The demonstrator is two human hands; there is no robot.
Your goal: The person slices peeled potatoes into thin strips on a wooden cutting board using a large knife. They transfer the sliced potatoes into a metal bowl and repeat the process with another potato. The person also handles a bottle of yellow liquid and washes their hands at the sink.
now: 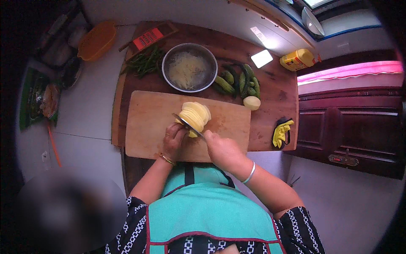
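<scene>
My right hand [224, 150] is wrapped round the handle of a kitchen knife [190, 125], whose blade lies slantwise across a peeled potato. Beyond the blade the potato slices [195, 113] fan out in an overlapping pale yellow stack. My left hand [174, 139] has its fingers bent against the near-left side of the potato, close to the blade; its fingertips are partly hidden. Beneath all this lies a wooden cutting board [148, 122]. A metal bowl [164, 70] behind the board holds pale shreds in liquid.
Right of the bowl lie several green cucumbers [226, 84] and a whole peeled potato [252, 103]. Green peppers or beans [144, 63] sit at the left. A yellow bottle [297, 60], a white card-like object [261, 59] and a yellow-black cloth [282, 132] rest on the wooden table [275, 114].
</scene>
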